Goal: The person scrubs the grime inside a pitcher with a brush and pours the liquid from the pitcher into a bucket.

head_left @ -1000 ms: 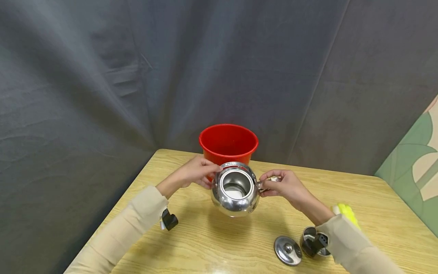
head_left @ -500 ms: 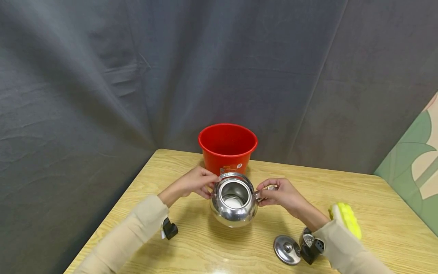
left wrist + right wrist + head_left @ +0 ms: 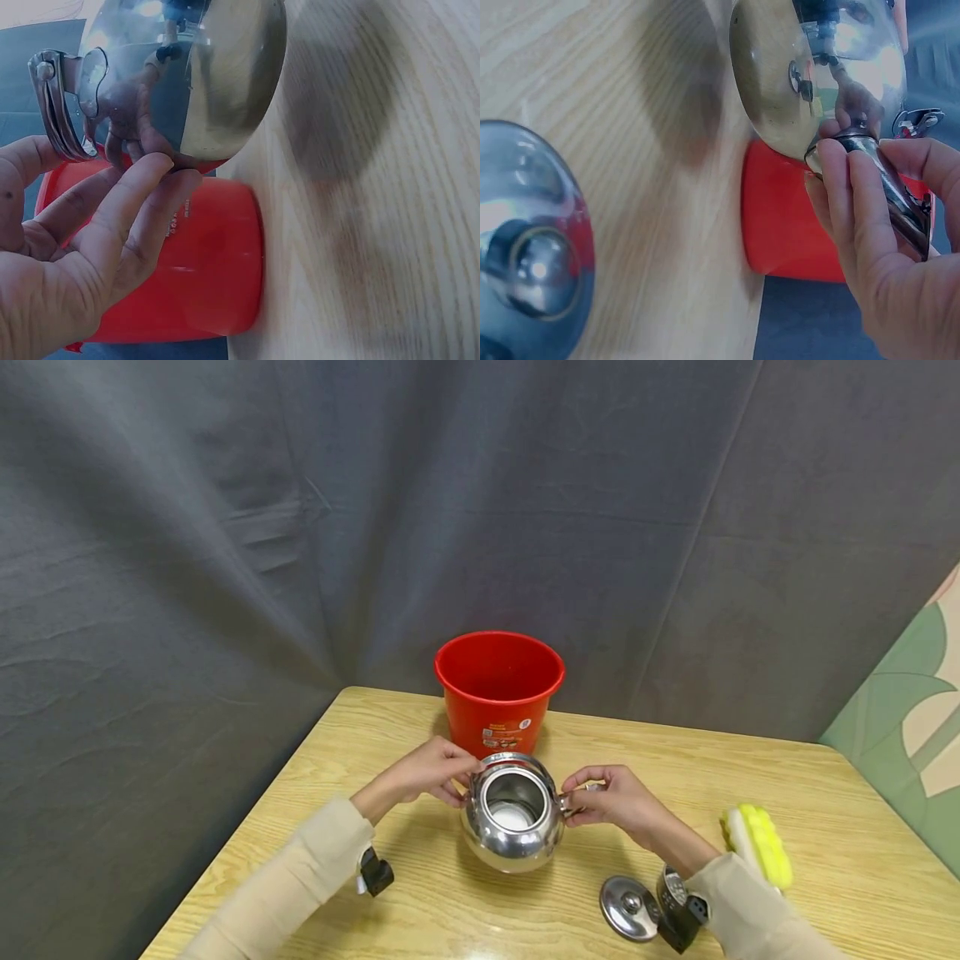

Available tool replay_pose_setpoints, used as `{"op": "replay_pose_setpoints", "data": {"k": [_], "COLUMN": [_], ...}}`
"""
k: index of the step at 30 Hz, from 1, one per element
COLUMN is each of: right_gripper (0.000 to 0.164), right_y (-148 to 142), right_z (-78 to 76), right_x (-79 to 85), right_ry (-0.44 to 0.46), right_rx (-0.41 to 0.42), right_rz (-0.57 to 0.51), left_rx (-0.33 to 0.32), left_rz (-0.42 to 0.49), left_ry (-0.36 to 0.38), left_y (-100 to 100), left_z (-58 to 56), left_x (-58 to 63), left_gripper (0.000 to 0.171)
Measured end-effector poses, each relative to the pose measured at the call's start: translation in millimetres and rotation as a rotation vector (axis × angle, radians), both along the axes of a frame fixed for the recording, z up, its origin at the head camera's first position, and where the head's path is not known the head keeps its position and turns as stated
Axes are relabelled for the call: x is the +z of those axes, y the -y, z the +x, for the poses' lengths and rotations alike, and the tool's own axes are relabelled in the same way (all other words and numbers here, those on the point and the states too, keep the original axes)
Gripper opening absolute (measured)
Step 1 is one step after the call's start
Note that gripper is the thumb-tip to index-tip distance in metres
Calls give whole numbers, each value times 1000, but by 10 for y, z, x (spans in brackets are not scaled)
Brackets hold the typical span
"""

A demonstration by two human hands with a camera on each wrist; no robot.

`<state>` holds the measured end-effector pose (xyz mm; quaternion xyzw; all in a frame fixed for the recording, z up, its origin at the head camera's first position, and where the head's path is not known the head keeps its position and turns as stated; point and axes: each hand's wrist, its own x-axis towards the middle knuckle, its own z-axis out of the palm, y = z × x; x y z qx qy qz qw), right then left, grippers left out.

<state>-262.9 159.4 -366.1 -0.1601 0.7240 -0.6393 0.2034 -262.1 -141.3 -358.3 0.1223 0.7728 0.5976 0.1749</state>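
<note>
Both hands hold a shiny stainless-steel teapot [image 3: 504, 847] between them. Its round mouth is uncovered and the interior shows. My left hand [image 3: 427, 772] grips its left side, thumb at the folded-down metal handle [image 3: 56, 105] and fingertips against the body. On the other side my right hand [image 3: 626, 802] wraps its fingers around the short spout [image 3: 891, 184]. Both wrist views show the teapot's base facing the wood, with a shadow beside it. The knobbed steel lid [image 3: 628, 908] lies on the table near the right forearm.
Behind the teapot a red bucket [image 3: 487, 722] stands at the table's back edge, before a grey curtain [image 3: 487, 510]. A perforated metal infuser [image 3: 670, 889], partly hidden by the right wrist camera, is beside the lid. A yellow-and-white sponge [image 3: 765, 843] lies right of the right forearm.
Both hands have brought the teapot down and toward me, lower over the table. More of the bucket's front now shows. The lid has stayed put.
</note>
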Motion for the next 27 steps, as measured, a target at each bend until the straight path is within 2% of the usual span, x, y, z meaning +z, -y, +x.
{"op": "replay_pose_setpoints", "data": {"k": [8,13,27], "right_gripper": [15,17,16], "right_y": [9,11,17], "right_z": [9,7,6], "right_x": [-102,-165,-265], "right_ry": [17,31,73], "right_rx": [8,16,5], "right_rz": [-10,-14,-7], "left_rx": [-24,-7,-3], "left_rz": [14,6,6], "left_ry": [-5,7,14], "left_y": [19,1,-20], "left_z": [-24,-24,-24], "left_x": [-130,-200,-310], "left_gripper": [24,24,23]}}
